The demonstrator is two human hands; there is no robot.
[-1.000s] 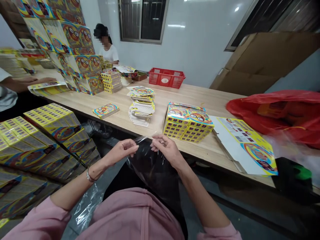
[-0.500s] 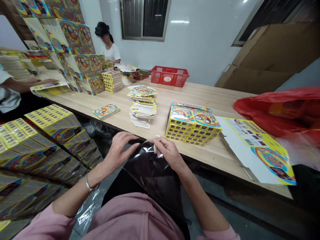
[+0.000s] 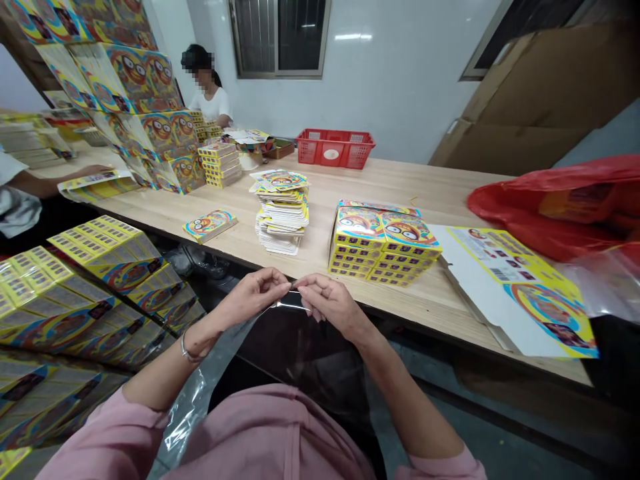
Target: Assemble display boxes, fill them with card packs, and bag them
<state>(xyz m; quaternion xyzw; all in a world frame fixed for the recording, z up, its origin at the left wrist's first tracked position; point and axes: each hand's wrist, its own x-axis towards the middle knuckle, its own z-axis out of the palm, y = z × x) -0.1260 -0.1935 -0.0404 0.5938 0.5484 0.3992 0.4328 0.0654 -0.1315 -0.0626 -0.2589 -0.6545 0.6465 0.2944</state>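
A clear plastic bag (image 3: 295,340) hangs in front of my lap, its top edge at the table's front. My left hand (image 3: 260,291) pinches that edge between thumb and fingers. Close beside it, my right hand (image 3: 330,303) pinches the same edge, so the fingertips of both hands nearly meet. Just beyond my right hand, a block of stacked yellow boxes (image 3: 385,243) with a cartoon face stands on the wooden table (image 3: 320,200). Behind my hands is an uneven pile of printed cards (image 3: 283,213). A single flat box (image 3: 210,225) lies to its left.
Wrapped box stacks (image 3: 100,267) stand low on my left; a taller stack (image 3: 145,113) rises behind. A red basket (image 3: 335,148), an unfolded printed carton (image 3: 520,293) and a red plastic bag (image 3: 560,200) lie on the table. One co-worker (image 3: 210,100) sits at the back; another's arm (image 3: 45,183) reaches in left.
My left hand has closed from spread fingers to a pinch on the bag's edge and moved right, towards my right hand. The whole view has shifted slightly.
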